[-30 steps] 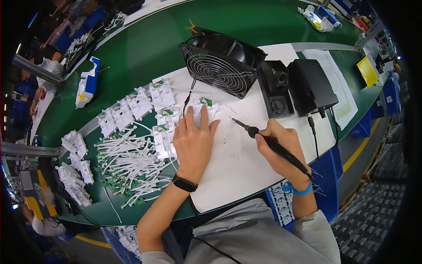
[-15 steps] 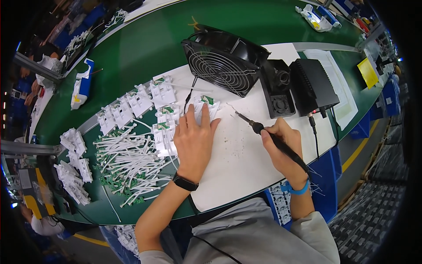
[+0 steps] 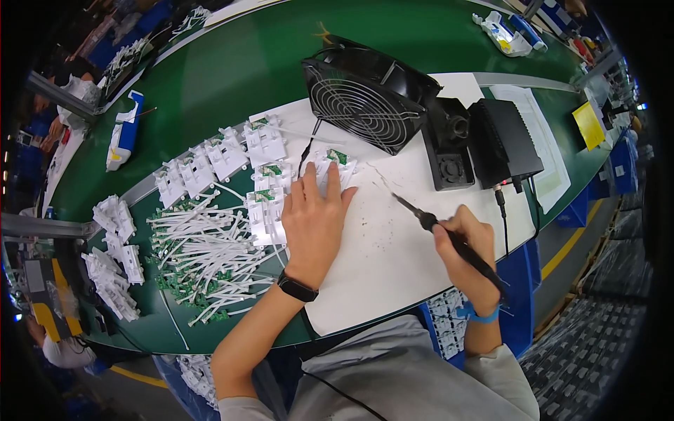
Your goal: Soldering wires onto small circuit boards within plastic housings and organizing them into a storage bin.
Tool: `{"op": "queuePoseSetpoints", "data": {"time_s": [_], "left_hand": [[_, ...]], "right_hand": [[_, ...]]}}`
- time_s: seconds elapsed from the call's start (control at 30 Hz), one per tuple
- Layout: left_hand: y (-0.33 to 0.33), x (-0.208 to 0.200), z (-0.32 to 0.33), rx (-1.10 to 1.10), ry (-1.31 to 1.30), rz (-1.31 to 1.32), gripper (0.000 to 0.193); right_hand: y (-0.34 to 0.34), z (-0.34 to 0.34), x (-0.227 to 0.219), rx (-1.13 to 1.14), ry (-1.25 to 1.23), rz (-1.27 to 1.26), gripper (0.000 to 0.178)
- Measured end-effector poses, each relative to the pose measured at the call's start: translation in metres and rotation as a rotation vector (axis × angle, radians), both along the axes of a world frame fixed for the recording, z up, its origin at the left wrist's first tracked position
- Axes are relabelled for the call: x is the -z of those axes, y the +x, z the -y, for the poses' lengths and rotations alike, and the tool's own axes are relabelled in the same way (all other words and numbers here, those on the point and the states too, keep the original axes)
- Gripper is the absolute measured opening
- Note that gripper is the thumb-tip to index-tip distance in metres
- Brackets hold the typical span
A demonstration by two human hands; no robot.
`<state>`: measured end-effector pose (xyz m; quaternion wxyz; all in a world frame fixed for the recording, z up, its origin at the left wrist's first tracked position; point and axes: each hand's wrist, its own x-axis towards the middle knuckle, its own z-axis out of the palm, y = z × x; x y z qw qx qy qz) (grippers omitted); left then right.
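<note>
My right hand (image 3: pixel 469 245) grips a black soldering iron (image 3: pixel 425 219) like a pen, its tip pointing up and left over the white mat (image 3: pixel 382 281). My left hand (image 3: pixel 314 214) lies with fingers stretched out, the fingertips resting on a white plastic housing (image 3: pixel 345 168). A small green circuit board (image 3: pixel 338 156) sits at that housing's far edge. The iron's tip is apart from the board, to its lower right. Thin wire-like strands (image 3: pixel 382 177) lie on the mat between them.
A black fan (image 3: pixel 365 105) stands behind, beside an iron stand (image 3: pixel 449 147) and a black power unit (image 3: pixel 505 144). White housings (image 3: pixel 225 154) line the left, near a heap of white cables with green boards (image 3: pixel 203 245). Dark specks dot the mat.
My right hand has drawn the soldering iron back toward me and to the right, away from the housing. My left hand stays on the housing. The view has shifted slightly.
</note>
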<state>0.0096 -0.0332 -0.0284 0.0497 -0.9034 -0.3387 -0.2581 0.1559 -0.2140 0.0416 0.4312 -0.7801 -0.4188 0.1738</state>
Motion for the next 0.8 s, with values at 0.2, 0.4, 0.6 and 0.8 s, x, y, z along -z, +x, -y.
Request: {"op": "queuePoseSetpoints", "data": {"time_s": [0.2, 0.4, 0.6, 0.8], "left_hand": [[0.001, 0.000, 0.001, -0.005, 0.008, -0.011, 0.042], [0.000, 0.004, -0.001, 0.030, 0.021, -0.002, 0.045], [0.001, 0.001, 0.000, 0.023, 0.014, -0.001, 0.044], [0.001, 0.002, -0.001, 0.027, 0.020, -0.004, 0.045]], "right_hand": [[-0.002, -0.016, 0.012, 0.029, 0.090, -0.037, 0.021], [0.005, 0.004, 0.000, -0.010, 0.025, 0.034, 0.023], [0.002, -0.003, 0.017, -0.007, 0.111, 0.084, 0.019], [0.013, -0.001, 0.014, 0.038, 0.133, 0.066, 0.018]]}}
